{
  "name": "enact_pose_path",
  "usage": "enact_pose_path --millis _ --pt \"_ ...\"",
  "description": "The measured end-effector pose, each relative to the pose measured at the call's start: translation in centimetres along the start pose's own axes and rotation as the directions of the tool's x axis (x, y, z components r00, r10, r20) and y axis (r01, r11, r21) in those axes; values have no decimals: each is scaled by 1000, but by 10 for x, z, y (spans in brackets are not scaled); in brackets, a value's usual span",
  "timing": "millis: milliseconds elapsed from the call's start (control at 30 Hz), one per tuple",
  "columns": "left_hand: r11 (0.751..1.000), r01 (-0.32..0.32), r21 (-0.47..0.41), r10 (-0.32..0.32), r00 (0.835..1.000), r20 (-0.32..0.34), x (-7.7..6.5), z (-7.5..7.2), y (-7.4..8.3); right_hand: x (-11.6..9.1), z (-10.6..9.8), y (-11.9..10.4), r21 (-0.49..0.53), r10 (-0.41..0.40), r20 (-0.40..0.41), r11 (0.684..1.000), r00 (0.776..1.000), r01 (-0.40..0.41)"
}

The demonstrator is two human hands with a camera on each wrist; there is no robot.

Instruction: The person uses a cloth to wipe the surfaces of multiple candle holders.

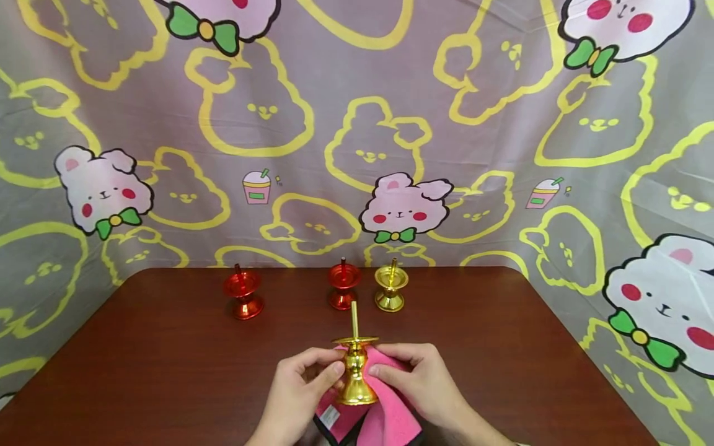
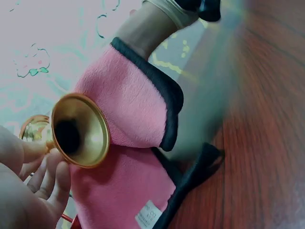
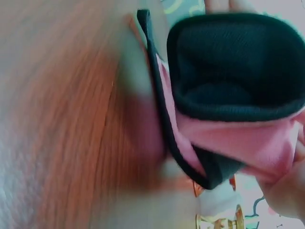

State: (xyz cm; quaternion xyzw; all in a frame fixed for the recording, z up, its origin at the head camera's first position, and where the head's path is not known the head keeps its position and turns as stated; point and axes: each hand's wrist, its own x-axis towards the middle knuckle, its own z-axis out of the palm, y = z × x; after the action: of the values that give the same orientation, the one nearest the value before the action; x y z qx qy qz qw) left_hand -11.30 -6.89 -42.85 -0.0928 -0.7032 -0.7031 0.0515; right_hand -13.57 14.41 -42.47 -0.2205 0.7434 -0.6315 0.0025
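Note:
A shiny gold candle holder (image 1: 355, 378) with a thin upright spike is held above the table's near part. My left hand (image 1: 304, 390) pinches it from the left side, thumb and fingers at its waist. My right hand (image 1: 426, 381) grips a pink cloth (image 1: 393, 415) with dark edging and presses it to the holder's right side. In the left wrist view the hollow base of the candle holder (image 2: 86, 133) faces the camera, with the pink cloth (image 2: 128, 100) behind it. The right wrist view shows mostly the cloth's dark underside (image 3: 233, 67); the holder's body is hidden there.
Toward the back of the brown wooden table (image 1: 167, 359) stand a red candle holder (image 1: 243, 294) at left, another red candle holder (image 1: 343, 288) near the middle and a gold candle holder (image 1: 390, 291) beside it. A patterned curtain (image 1: 312, 142) hangs behind the table and along its sides.

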Motion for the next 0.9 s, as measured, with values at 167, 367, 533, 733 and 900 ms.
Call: enact_pose_path --millis 167,367,533,733,900 --pt "985 111 -136 -103 992 67 1 -6 0 0 -1 5 94 -24 60 995 998 18" --pt "989 141 -49 -129 974 187 3 -14 -6 -4 2 9 78 -3 40 997 999 0" --pt "991 128 -31 -115 956 270 3 -19 -7 -6 5 8 36 0 13 999 1000 -1" --pt "995 96 -29 -87 969 230 3 -18 -8 -7 9 8 14 -102 -3 995 995 102" --pt "995 100 -11 -97 985 145 0 -13 -6 -8 15 7 -57 -197 -45 979 979 195"
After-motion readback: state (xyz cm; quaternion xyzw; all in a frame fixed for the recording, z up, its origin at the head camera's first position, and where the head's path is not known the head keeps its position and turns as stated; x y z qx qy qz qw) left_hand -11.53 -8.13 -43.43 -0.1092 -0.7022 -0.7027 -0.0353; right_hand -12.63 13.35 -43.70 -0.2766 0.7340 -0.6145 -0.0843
